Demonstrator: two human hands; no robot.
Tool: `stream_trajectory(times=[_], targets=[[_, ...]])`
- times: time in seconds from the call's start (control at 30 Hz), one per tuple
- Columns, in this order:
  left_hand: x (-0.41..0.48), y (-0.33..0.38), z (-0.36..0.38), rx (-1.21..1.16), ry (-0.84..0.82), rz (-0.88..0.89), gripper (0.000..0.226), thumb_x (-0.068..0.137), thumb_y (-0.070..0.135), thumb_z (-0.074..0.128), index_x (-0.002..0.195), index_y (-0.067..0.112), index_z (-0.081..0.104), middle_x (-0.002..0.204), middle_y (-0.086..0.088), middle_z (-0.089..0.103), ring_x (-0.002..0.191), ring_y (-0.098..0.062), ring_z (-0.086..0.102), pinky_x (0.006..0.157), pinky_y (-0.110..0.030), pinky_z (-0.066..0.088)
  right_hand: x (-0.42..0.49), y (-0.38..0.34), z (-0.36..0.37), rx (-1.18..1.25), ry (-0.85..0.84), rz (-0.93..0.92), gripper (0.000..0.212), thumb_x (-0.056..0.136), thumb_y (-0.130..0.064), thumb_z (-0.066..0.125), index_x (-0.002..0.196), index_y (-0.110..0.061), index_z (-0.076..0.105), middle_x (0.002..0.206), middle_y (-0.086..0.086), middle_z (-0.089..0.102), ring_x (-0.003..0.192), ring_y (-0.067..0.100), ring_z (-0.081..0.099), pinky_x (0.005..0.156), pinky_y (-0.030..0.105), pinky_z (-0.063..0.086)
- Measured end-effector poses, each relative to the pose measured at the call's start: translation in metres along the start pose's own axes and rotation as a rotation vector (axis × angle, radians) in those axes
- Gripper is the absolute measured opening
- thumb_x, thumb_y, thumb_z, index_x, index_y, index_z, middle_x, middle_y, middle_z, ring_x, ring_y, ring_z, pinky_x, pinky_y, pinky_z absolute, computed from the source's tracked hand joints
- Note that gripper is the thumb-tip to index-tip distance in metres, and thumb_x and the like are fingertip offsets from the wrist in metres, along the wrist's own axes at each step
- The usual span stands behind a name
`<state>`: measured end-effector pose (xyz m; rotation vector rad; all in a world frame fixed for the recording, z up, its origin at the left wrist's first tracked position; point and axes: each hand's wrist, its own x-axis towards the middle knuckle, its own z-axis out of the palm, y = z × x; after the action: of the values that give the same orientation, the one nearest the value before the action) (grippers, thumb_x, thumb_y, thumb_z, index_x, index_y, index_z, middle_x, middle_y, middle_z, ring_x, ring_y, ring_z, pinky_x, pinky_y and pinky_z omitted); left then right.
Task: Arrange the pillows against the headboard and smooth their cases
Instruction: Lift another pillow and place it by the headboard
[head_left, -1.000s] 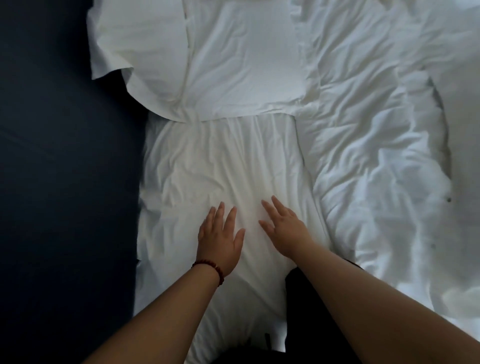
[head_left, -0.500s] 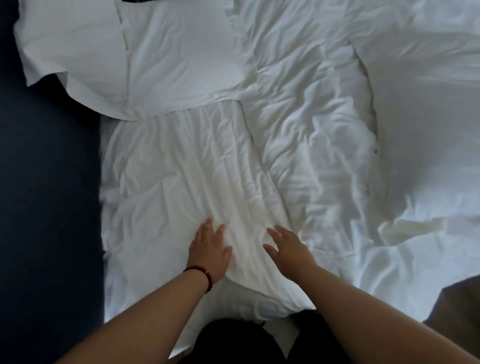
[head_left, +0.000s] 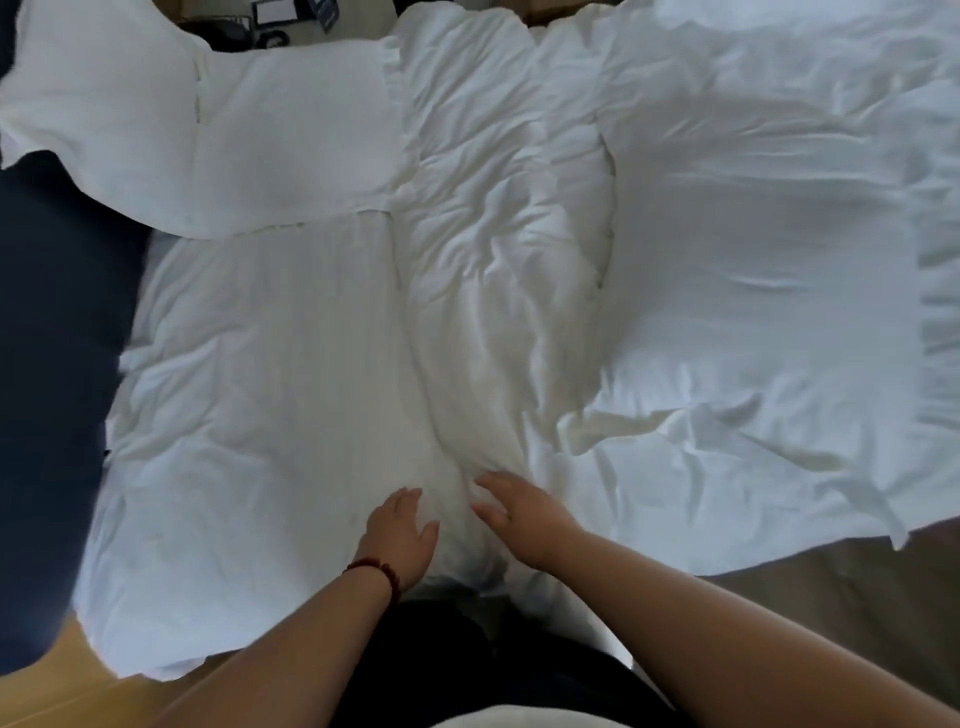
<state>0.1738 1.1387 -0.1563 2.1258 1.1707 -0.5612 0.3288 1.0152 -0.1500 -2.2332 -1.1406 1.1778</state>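
Two white pillows lie beside the dark blue headboard (head_left: 52, 364) on the left. The near pillow (head_left: 260, 389) is wrinkled and lies flat; the far pillow (head_left: 270, 145) lies beyond it, its loose case flap hanging over the headboard side. My left hand (head_left: 400, 535), with a red bead bracelet on the wrist, rests flat on the near pillow's right end. My right hand (head_left: 519, 519) lies flat next to it with fingers spread, at the seam where the pillow meets the crumpled duvet (head_left: 493, 249).
A white duvet (head_left: 753, 260) covers the bed to the right, with its edge hanging toward me. Dark small items sit on a bedside surface (head_left: 291, 21) at the top. Wooden floor (head_left: 47, 670) shows at bottom left and brown floor (head_left: 841, 597) at lower right.
The view has swung right, showing more duvet and the bed's near edge. Both hands have slid along the near pillow toward its right end, staying flat on the fabric.
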Motion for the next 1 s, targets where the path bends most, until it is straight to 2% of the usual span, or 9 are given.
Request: stream_trajectory(times=[0.17, 0.33, 0.47, 0.57, 0.73, 0.8, 0.87, 0.93, 1.0], targets=[[-0.012, 0.051, -0.005, -0.164, 0.008, 0.104, 0.053, 0.1, 0.035, 0.047, 0.149, 0.017, 0.035, 0.154, -0.004, 0.038, 0.14, -0.02, 0.036, 0.115, -0.03, 0.028, -0.024, 0.016, -0.034, 0.129, 0.144, 0.032, 0.046, 0.1, -0.046, 0.046, 0.14, -0.024, 0.051, 0.145, -0.003, 0.049, 0.134, 0.015, 0.044, 0.113, 0.028, 0.031], [-0.003, 0.114, -0.028, -0.264, 0.057, 0.262, 0.046, 0.101, 0.032, 0.048, 0.144, 0.02, 0.043, 0.148, 0.0, 0.045, 0.135, -0.015, 0.042, 0.111, -0.028, 0.034, -0.041, 0.036, -0.081, 0.151, 0.412, 0.083, 0.041, 0.101, -0.04, 0.046, 0.137, -0.022, 0.055, 0.139, -0.001, 0.055, 0.131, 0.016, 0.046, 0.107, 0.023, 0.029], [0.014, 0.173, -0.044, -0.27, 0.034, 0.394, 0.045, 0.101, 0.032, 0.048, 0.144, 0.02, 0.043, 0.147, -0.001, 0.046, 0.133, -0.014, 0.044, 0.104, -0.022, 0.034, -0.057, 0.059, -0.124, 0.229, 0.69, 0.118, 0.034, 0.099, -0.036, 0.053, 0.128, -0.021, 0.062, 0.128, 0.001, 0.061, 0.118, 0.021, 0.056, 0.102, 0.037, 0.044], [0.028, 0.22, -0.052, -0.285, 0.052, 0.442, 0.044, 0.1, 0.029, 0.05, 0.142, 0.02, 0.044, 0.145, -0.002, 0.048, 0.131, -0.015, 0.047, 0.1, -0.021, 0.033, -0.06, 0.08, -0.158, 0.289, 0.823, 0.153, 0.033, 0.098, -0.037, 0.054, 0.126, -0.022, 0.062, 0.126, -0.001, 0.06, 0.114, 0.023, 0.057, 0.097, 0.036, 0.046], [0.054, 0.294, -0.058, -0.338, 0.08, 0.41, 0.047, 0.098, 0.03, 0.053, 0.142, 0.017, 0.044, 0.142, 0.0, 0.05, 0.127, -0.017, 0.05, 0.097, -0.023, 0.037, -0.053, 0.119, -0.219, 0.293, 0.957, 0.185, 0.036, 0.097, -0.037, 0.055, 0.128, -0.021, 0.061, 0.13, 0.0, 0.058, 0.126, 0.021, 0.047, 0.103, 0.027, 0.034], [0.071, 0.321, -0.057, -0.314, 0.099, 0.378, 0.054, 0.095, 0.039, 0.054, 0.143, 0.019, 0.042, 0.143, -0.002, 0.048, 0.128, -0.022, 0.049, 0.106, -0.034, 0.04, -0.046, 0.139, -0.248, 0.246, 0.997, 0.173, 0.038, 0.097, -0.038, 0.055, 0.128, -0.018, 0.061, 0.13, 0.004, 0.058, 0.125, 0.025, 0.047, 0.104, 0.03, 0.033], [0.089, 0.347, -0.055, -0.27, 0.141, 0.319, 0.065, 0.092, 0.05, 0.054, 0.148, 0.021, 0.037, 0.149, -0.006, 0.04, 0.135, -0.026, 0.041, 0.112, -0.043, 0.035, -0.038, 0.161, -0.277, 0.201, 1.038, 0.168, 0.046, 0.094, -0.046, 0.052, 0.128, -0.017, 0.061, 0.13, 0.007, 0.058, 0.123, 0.029, 0.048, 0.103, 0.038, 0.037], [0.104, 0.374, -0.054, -0.263, 0.166, 0.237, 0.077, 0.089, 0.061, 0.052, 0.151, 0.022, 0.03, 0.156, -0.005, 0.031, 0.141, -0.028, 0.033, 0.115, -0.044, 0.03, -0.026, 0.186, -0.306, 0.157, 1.06, 0.17, 0.059, 0.089, -0.056, 0.044, 0.129, -0.016, 0.06, 0.134, 0.009, 0.056, 0.124, 0.032, 0.049, 0.102, 0.043, 0.039], [0.12, 0.399, -0.054, -0.273, 0.177, 0.163, 0.085, 0.086, 0.068, 0.05, 0.152, 0.021, 0.027, 0.157, -0.006, 0.029, 0.143, -0.028, 0.031, 0.116, -0.045, 0.028, -0.015, 0.214, -0.338, 0.135, 1.018, 0.204, 0.069, 0.086, -0.063, 0.04, 0.137, -0.018, 0.054, 0.144, 0.008, 0.048, 0.132, 0.031, 0.043, 0.107, 0.045, 0.035]])
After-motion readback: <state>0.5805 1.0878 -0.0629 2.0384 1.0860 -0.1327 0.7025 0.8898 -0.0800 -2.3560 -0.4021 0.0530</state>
